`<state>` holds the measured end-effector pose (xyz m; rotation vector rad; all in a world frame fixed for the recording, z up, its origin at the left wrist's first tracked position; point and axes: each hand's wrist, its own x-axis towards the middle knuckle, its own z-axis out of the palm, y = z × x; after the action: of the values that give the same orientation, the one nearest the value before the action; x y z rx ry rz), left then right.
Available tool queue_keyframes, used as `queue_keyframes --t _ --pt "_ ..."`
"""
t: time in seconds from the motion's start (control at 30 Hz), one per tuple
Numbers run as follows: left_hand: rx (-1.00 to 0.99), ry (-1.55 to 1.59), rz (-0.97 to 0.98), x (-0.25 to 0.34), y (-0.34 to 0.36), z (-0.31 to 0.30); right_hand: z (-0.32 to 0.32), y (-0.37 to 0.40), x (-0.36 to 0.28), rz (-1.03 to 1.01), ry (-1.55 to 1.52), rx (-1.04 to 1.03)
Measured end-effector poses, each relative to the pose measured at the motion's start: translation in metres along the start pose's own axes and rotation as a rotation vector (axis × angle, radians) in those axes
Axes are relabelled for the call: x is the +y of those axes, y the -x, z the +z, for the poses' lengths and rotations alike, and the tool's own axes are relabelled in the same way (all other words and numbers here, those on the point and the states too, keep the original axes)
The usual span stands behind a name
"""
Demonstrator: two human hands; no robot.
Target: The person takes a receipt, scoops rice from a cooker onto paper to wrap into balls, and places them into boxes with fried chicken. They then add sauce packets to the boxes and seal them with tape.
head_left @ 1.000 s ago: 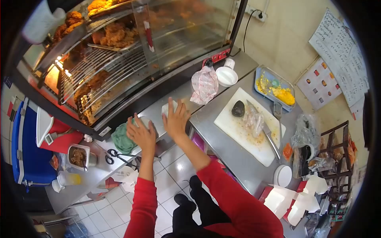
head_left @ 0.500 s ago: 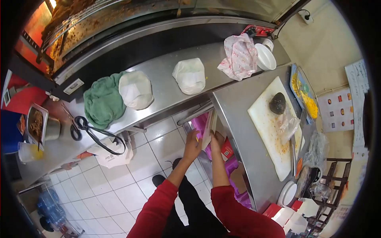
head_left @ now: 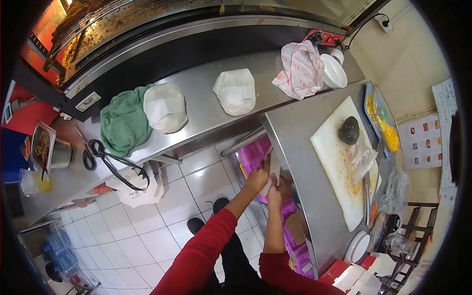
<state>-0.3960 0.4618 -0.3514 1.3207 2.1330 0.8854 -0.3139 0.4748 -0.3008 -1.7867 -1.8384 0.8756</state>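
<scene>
Low beside the steel table's left edge, my left hand (head_left: 257, 180) and my right hand (head_left: 278, 190) are close together. Both are closed on a flat, pale cardboard piece (head_left: 274, 166), which looks like a folded carton seen nearly edge-on. Part of it is hidden by my fingers. Beneath my hands, purple plastic bins (head_left: 254, 153) sit on a shelf under the table. Another brown cardboard piece (head_left: 296, 227) lies in the bin nearer to me.
On the steel table (head_left: 290, 128) lie a cutting board (head_left: 339, 162), an avocado (head_left: 349, 130) and a knife (head_left: 367, 196). The back counter holds two white wrapped bundles (head_left: 236, 92), a green cloth (head_left: 125, 120) and scissors (head_left: 90, 155). A glass-fronted grill (head_left: 172, 29) stands behind.
My hands and the cardboard have shifted slightly right and toward me. The red printed item seen beside my right hand is now out of sight.
</scene>
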Motion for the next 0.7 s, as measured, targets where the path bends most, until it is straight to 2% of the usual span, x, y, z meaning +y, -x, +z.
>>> queue_keyframes --t 0.1,0.13,0.2,0.23,0.27,0.3,0.37,0.4,0.47,0.5,0.57,0.63,0.7 --pt "0.074 -0.066 0.020 -0.003 -0.007 0.011 0.008 -0.009 0.048 -0.014 -0.123 0.144" --pt "-0.138 -0.024 -0.052 -0.002 -0.010 0.002 -0.006 0.001 0.034 -0.018 -0.018 0.161" --pt "-0.188 0.018 -0.039 -0.024 -0.021 0.018 -0.008 0.020 0.011 -0.062 -0.139 0.116" --pt "-0.146 0.130 -0.029 -0.033 -0.025 0.028 -0.009 0.030 0.007 -0.090 -0.350 0.067" --pt "-0.106 0.241 -0.015 -0.041 -0.029 0.038 -0.018 0.041 -0.017 -0.563 -0.097 0.130" --pt "0.000 0.442 0.012 -0.042 -0.031 0.047 -0.022 0.050 -0.027 -0.662 -0.024 0.149" --pt "0.173 0.619 -0.083 -0.038 -0.023 0.041 -0.032 0.069 -0.034 -0.854 0.130 0.200" --pt "0.234 0.594 -0.210 -0.033 -0.015 0.036 -0.038 0.079 -0.039 -0.833 0.093 0.192" --pt "0.497 0.546 -0.349 -0.024 0.001 0.031 -0.048 0.094 -0.050 -0.786 0.015 0.201" --pt "0.698 0.521 -0.360 -0.025 0.012 0.034 -0.051 0.102 -0.053 -0.746 -0.027 0.176" --pt "0.427 1.592 -0.516 0.030 0.061 -0.025 -0.059 0.123 -0.058 -0.661 -0.110 0.127" --pt "0.366 1.636 -0.675 0.056 0.122 -0.055 -0.075 0.152 -0.076 -0.620 -0.286 -0.024" --pt "0.274 1.695 -0.718 0.058 0.182 -0.070 -0.097 0.185 -0.086 -0.457 -0.358 -0.207"
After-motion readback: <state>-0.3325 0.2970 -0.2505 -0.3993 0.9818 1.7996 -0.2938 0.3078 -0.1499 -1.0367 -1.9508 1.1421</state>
